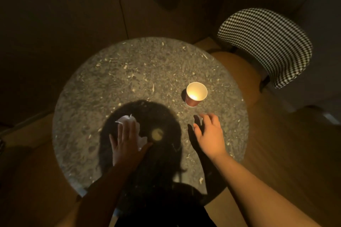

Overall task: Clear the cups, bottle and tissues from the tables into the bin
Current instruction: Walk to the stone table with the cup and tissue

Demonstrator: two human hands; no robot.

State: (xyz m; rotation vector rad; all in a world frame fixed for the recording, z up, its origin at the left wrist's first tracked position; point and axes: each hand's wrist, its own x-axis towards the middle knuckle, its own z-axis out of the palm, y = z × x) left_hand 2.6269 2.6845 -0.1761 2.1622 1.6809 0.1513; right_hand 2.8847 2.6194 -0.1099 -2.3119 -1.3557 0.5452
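Head cam is looking pretty much straight down on a round speckled stone desk (129, 72), lit from above, so the person's own head shadow (147, 134) lands right in the middle of it.

Left hand (125, 142) is laid flat on a crumpled white tissue (129, 120), fingers spread over it, palm down. It's pressing on the tissue more than pinching it, and white bits of it poke out past the fingertips and on the thumb side. That whole area sits inside the shadow, so it's hard to tell how much tissue is under the palm.

Right hand (208, 132) is open and empty, fingers loosely spread and a bit curled, hovering above the desk with its own dark shadow just to its left. It's near the paper cup (196, 94) but not touching it.

The cup is reddish-brown outside, white inside, standing upright toward the right side of the desk, just past the right fingertips. Nothing sits between that hand and the cup.

Other stuff around: a chair with a black-and-white houndstooth back (265, 46) and an orange-tan seat (238, 72) is tucked up against the far right edge of the desk. Wooden floor (276, 153) shows around it, and dark panels (60, 29) fill the far side.
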